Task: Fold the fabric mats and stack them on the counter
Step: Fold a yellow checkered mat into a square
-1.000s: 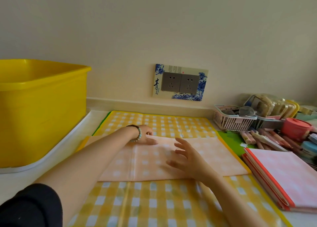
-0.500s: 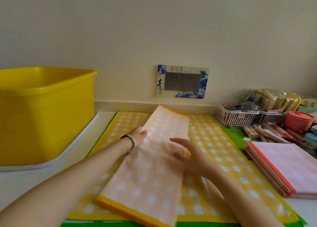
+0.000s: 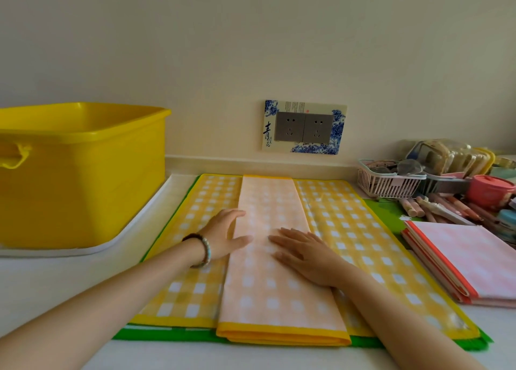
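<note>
A peach checked mat with yellow trim (image 3: 275,291) lies folded into a long narrow strip, running from the counter's front edge to the wall. It rests on an unfolded yellow checked mat (image 3: 363,246), which covers a green mat (image 3: 156,334). My left hand (image 3: 223,237) lies flat with straight fingers against the strip's left edge. My right hand (image 3: 304,253) presses flat on the strip's middle. A stack of folded pink mats with red trim (image 3: 472,263) sits on the counter to the right.
A big yellow plastic tub (image 3: 81,174) on a white tray (image 3: 134,224) fills the left side. A white basket (image 3: 388,179), a pink lidded pot (image 3: 490,191), pens and containers crowd the back right. A wall socket (image 3: 304,126) is behind.
The peach mat lay sideways, was lifted and turned, and now lies flat as a narrow strip pointing toward the wall. Both hands have come down flat on it.
</note>
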`<state>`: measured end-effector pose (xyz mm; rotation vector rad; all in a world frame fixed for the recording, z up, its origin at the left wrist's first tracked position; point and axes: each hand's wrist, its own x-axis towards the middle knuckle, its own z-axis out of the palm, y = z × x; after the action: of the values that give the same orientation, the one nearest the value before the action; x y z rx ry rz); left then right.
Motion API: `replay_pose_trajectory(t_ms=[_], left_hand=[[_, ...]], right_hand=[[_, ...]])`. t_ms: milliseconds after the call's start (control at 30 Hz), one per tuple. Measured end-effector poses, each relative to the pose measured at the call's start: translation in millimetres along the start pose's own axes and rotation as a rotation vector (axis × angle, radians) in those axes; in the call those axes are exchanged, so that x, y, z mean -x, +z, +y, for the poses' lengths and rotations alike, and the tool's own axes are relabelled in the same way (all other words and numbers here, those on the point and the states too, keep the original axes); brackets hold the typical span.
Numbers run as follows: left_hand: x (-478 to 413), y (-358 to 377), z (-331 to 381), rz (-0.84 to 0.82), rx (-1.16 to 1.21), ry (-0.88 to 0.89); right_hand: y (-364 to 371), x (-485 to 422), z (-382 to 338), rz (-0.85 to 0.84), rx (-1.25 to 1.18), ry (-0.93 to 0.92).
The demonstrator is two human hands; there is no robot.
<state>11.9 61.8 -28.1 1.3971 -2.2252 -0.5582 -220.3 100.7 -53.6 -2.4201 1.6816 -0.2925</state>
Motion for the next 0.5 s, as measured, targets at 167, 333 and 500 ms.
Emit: replay_pose_trajectory(t_ms=[167,333,500], left_hand=[[43,-14,-4,-0.233,-0.229,0.169],[61,-18,-6,-0.332,-0.314,0.163],[69,-21,-5,-0.428,-0.421,0.149]], right_hand=[[-6,-1,0,0.027,-0.068,-0.021],[-27,20,3,0.098,-0.141,-0.074],[-44,57,18,0.136,0.289,-0.200]])
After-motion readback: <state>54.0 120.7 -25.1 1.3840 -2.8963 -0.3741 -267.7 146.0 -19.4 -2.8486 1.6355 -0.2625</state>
